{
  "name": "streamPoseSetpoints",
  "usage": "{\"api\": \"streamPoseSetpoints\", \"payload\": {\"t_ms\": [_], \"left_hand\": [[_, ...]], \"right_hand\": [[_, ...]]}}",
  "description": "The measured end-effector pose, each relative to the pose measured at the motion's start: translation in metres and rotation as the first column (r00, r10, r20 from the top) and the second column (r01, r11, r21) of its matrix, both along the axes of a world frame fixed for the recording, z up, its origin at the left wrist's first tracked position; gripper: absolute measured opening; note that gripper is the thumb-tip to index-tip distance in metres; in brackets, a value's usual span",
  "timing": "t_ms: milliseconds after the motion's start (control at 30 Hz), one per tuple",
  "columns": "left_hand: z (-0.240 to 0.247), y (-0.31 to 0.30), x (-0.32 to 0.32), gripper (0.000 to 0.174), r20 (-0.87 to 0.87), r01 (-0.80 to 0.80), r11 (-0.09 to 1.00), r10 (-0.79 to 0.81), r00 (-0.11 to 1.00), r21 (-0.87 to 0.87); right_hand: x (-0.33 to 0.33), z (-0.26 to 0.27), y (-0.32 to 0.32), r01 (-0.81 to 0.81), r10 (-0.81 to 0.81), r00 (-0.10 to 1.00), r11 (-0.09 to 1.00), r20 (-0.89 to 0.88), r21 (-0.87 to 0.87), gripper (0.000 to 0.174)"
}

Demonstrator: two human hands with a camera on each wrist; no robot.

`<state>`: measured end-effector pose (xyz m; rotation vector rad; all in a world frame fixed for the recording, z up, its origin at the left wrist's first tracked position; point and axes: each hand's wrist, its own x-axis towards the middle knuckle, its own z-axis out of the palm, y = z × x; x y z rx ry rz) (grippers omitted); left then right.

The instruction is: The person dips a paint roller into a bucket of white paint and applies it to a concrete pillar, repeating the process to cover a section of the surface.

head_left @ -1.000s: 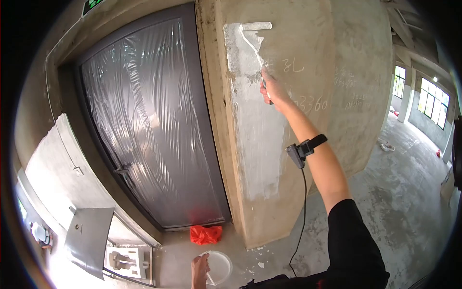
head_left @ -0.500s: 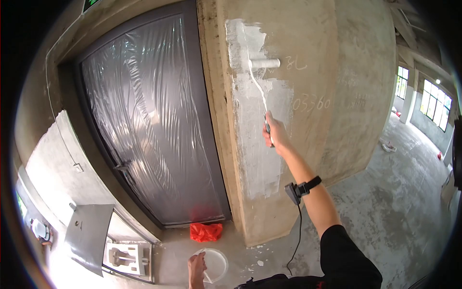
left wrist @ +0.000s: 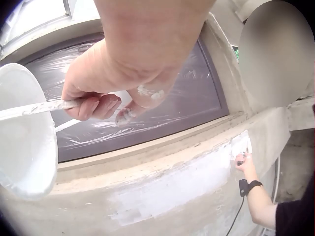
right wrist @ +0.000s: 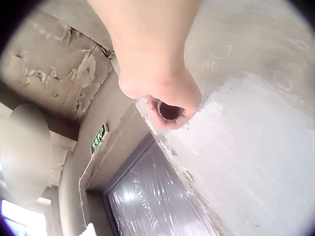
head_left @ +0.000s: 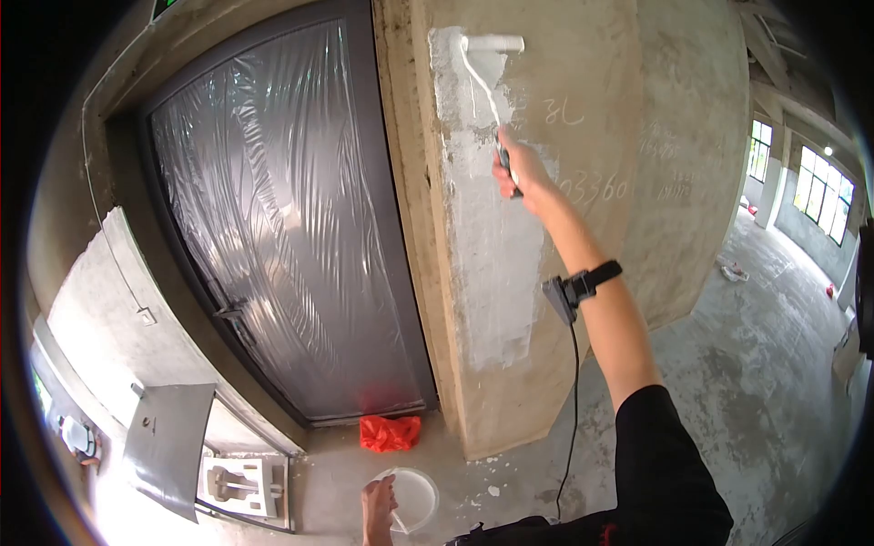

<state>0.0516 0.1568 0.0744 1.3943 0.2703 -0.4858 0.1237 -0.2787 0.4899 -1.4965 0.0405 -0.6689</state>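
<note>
My right hand [head_left: 526, 173] grips the dark handle of a paint roller, its arm stretched up. The white roller [head_left: 496, 43] lies against the wall at the top of a white painted patch [head_left: 496, 246]. In the right wrist view the fingers of the right hand [right wrist: 165, 96] wrap round the handle, whose round end faces the camera. Low in the head view, my left hand [head_left: 379, 510] holds a white container [head_left: 428, 500]. The left wrist view shows the left hand [left wrist: 123, 73], with white smears on it, curled round the container's thin white handle [left wrist: 34, 109].
Left of the painted wall stands a door [head_left: 282, 227] covered in clear plastic. A red bag [head_left: 390, 434] lies at its foot. A grey panel [head_left: 164, 446] and a white moulded piece [head_left: 238, 489] are at the lower left. Concrete floor [head_left: 728, 382] extends to the right.
The roller first came down the wall with my right hand, then went back up to the patch's top. My left hand with the container has shifted only slightly.
</note>
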Motion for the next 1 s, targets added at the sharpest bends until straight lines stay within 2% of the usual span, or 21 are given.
{"api": "streamPoseSetpoints", "payload": {"t_ms": [133,267,400,800,867,933,1000], "left_hand": [[0.000,0.000,0.001,0.024,-0.005,0.013,1.000,-0.013,1.000,-0.004],[0.007,-0.004,0.002,0.024,-0.001,0.000,0.997,0.000,1.000,0.072],[0.005,-0.002,0.004,0.024,-0.002,0.014,0.999,-0.014,1.000,0.043],[0.008,-0.003,0.004,0.024,0.038,0.004,0.999,-0.006,0.999,0.053],[0.008,-0.003,0.004,0.024,0.033,0.002,0.998,-0.004,0.999,0.055],[0.011,-0.005,0.001,0.023,0.023,0.005,0.993,-0.008,1.000,0.120],[0.005,-0.003,0.000,0.023,0.006,0.028,0.998,-0.028,1.000,0.054]], "right_hand": [[0.013,0.041,0.005,-0.014,0.014,0.999,1.000,0.051,0.013,0.051],[0.021,0.033,0.013,0.058,-0.059,0.995,0.998,0.083,0.015,0.051],[0.019,-0.032,0.023,0.129,-0.125,0.989,0.991,0.083,-0.041,0.054],[-0.021,-0.247,0.040,0.132,-0.127,0.981,0.991,-0.146,0.029,0.057],[-0.030,-0.270,0.046,0.110,-0.103,0.982,0.993,-0.160,0.034,0.056],[-0.038,-0.286,0.049,0.149,-0.138,0.956,0.989,-0.257,0.024,0.056],[-0.036,-0.295,0.047,0.171,-0.165,0.957,0.985,-0.237,0.004,0.057]]}}
